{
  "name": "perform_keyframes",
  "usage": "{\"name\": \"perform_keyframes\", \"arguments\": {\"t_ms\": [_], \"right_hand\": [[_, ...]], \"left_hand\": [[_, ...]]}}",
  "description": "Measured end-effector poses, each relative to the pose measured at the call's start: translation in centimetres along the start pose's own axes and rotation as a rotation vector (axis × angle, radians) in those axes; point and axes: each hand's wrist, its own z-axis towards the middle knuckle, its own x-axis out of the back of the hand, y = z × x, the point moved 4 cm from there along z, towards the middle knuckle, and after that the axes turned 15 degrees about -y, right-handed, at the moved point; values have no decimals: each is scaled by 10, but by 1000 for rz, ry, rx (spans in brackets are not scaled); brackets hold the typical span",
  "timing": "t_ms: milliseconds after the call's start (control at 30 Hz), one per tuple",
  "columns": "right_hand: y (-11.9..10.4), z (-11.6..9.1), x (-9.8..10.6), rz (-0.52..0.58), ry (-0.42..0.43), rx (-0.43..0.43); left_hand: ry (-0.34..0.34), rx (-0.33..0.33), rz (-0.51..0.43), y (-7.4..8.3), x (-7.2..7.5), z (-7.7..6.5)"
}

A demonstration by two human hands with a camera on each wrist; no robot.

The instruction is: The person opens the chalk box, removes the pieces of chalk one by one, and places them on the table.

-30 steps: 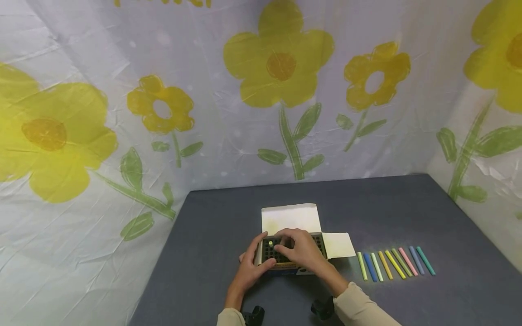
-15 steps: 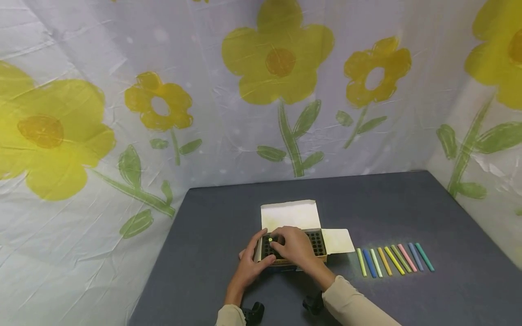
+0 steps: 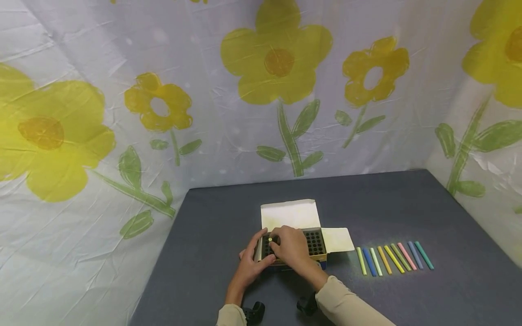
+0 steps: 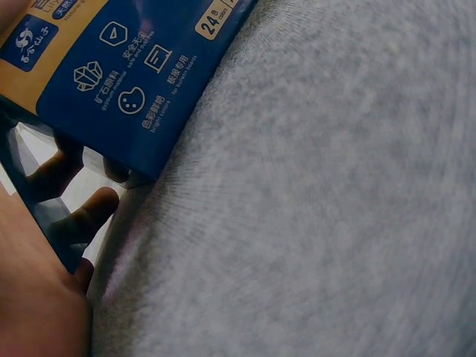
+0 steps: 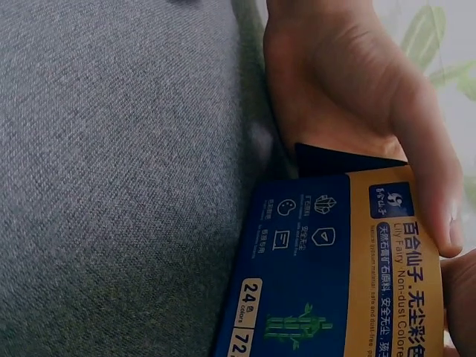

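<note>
An opened blue-and-yellow chalk box (image 3: 321,262) sits mid-table, its black insert (image 3: 316,241) full of round holes. My left hand (image 3: 250,263) grips the box's left end, thumb along the front in the right wrist view and fingers behind the open end in the left wrist view. Over the insert, my right hand (image 3: 292,246) pinches the top of a yellow-green chalk stick (image 3: 270,239) standing upright at the left side. Its lower part is hidden in the insert. In the right wrist view only a bit of my right hand (image 5: 461,297) shows at the edge.
The white lid (image 3: 290,214) is folded back behind the box, and a white side flap (image 3: 337,240) sticks out to the right. Several coloured chalk sticks (image 3: 394,260) lie in a row on the grey table (image 3: 228,217). A flowered cloth (image 3: 228,136) hangs behind.
My right hand has moved slightly left, its fingertips going from beside the chalk stick to its top. More holes show to its right. My left hand stays at the box's left end.
</note>
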Motion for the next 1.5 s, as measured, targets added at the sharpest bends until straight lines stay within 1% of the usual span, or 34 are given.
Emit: {"name": "perform_keyframes", "arguments": {"t_ms": [100, 333, 567, 733, 867, 1100, 1200, 1300, 1400, 1500], "right_hand": [[0, 0, 1, 6, -3, -1], [3, 0, 0, 85, -8, 6], [5, -2, -1, 131, -12, 25], [5, -4, 1, 174, -33, 30], [5, -4, 3, 229, -42, 45], [7, -3, 3, 364, -39, 92], [9, -4, 4, 392, -8, 116], [11, -4, 9, 398, 55, 151], [15, -3, 16, 417, 123, 196], [20, -3, 24, 447, 162, 230]], "left_hand": [[0, 4, -5, 0, 1, 0], [-11, 13, -21, 3, 0, -1], [-16, 10, -26, 2, 0, 0], [-18, 12, -33, 2, 0, 0], [-11, 17, -29, 0, -1, -1], [7, 15, -7, 1, -1, -1], [10, 28, -5, 2, -2, -1], [10, 38, -5, 2, -2, -1], [11, 33, -5, 2, -2, 0], [15, 27, -5, 3, -2, 1]]}}
